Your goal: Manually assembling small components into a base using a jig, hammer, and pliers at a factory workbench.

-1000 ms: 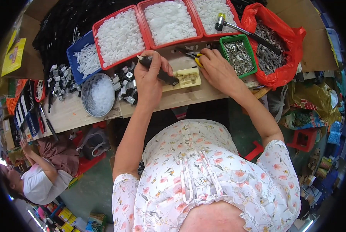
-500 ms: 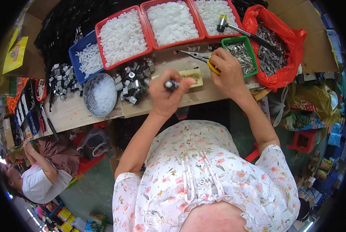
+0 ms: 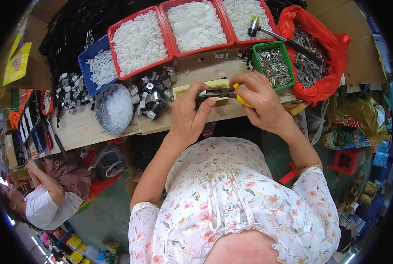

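Near the bench's front edge, the left hand (image 3: pixel 188 115) pinches a small dark part (image 3: pixel 201 97), fingers closed on it. Her right hand (image 3: pixel 259 100) clamps yellow-handled pliers (image 3: pixel 220 92), whose tips meet the part. Behind stand three red trays (image 3: pixel 139 40), one blue tray (image 3: pixel 99 66), one green tray (image 3: pixel 273 66) and one hammer (image 3: pixel 267 31).

Yellow-handled pliers (image 3: pixel 226 92) lie near-horizontal just above frame centre, dark jaws pointing left onto a small dark part (image 3: pixel 201 97), over a cream rectangular block (image 3: pixel 185 89).
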`<state>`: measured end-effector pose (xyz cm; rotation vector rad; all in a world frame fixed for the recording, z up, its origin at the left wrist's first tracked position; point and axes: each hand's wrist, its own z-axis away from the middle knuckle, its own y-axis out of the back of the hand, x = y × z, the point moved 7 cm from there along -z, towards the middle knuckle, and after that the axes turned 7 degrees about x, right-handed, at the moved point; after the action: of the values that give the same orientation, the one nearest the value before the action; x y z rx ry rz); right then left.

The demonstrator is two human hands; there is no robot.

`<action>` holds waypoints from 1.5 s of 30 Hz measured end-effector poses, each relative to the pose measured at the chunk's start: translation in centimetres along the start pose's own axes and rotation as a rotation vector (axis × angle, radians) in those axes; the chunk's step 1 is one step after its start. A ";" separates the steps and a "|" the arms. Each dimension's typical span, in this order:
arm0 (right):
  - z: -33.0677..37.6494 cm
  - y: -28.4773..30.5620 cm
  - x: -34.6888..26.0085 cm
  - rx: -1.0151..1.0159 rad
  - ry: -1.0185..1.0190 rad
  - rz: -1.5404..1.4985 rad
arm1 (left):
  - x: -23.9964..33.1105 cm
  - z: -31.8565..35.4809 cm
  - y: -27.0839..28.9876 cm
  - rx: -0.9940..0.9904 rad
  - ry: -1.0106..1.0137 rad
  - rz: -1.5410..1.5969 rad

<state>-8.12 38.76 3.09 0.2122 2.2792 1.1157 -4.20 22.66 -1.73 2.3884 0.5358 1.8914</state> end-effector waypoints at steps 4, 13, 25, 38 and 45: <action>0.4 -0.8 0.0 -0.123 -0.009 -0.016 | -0.4 0.7 0.2 -0.107 0.013 0.027; 1.0 -0.9 -0.9 -0.161 0.072 -0.088 | -0.6 3.2 -1.2 -0.529 0.530 0.703; 0.4 -3.0 0.6 -0.215 0.055 -0.113 | -3.8 7.8 3.0 -0.653 0.836 0.556; -1.0 -6.0 8.3 -0.287 -0.112 0.367 | -0.4 0.5 10.1 -0.563 0.208 -0.322; -1.2 -5.3 7.7 -0.373 -0.133 0.230 | -1.6 -20.8 10.2 -0.078 -0.481 -0.567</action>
<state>-14.46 37.56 -3.71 0.3932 1.9225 1.5707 -21.87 9.02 4.53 2.2004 0.9364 1.0487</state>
